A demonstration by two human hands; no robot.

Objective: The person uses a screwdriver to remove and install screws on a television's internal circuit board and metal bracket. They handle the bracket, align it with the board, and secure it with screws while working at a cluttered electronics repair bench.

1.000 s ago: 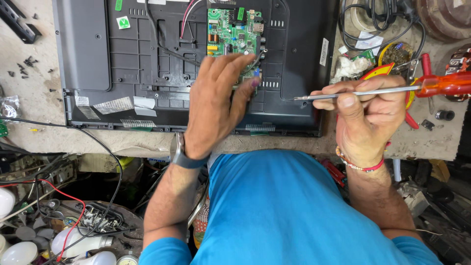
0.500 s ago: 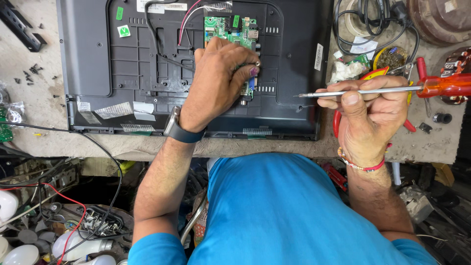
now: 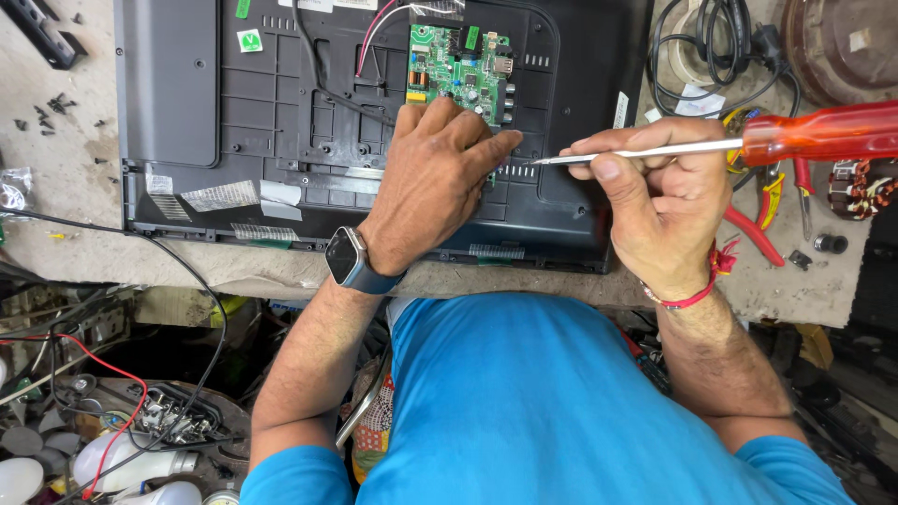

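A dark grey panel back (image 3: 234, 122) lies flat on the workbench, with a green circuit board (image 3: 458, 65) mounted near its top middle. My left hand (image 3: 435, 182), a smartwatch on its wrist, rests palm down on the panel just below the board, its fingertips by a vent slot. My right hand (image 3: 655, 201) grips a long screwdriver (image 3: 711, 145) with a translucent red handle. The metal tip points left and nearly meets my left fingertips. Red and white wires run to the board's top edge.
Coiled black cables (image 3: 711, 47) and red-handled pliers (image 3: 762, 220) lie right of the panel. Small screws (image 3: 61, 103) are scattered at the left on the bench. Below the bench edge sit light bulbs (image 3: 122, 458) and tangled wires (image 3: 103, 374).
My left hand slid down and right off the board onto the panel. My right hand brought the screwdriver tip left, close to the left fingertips.
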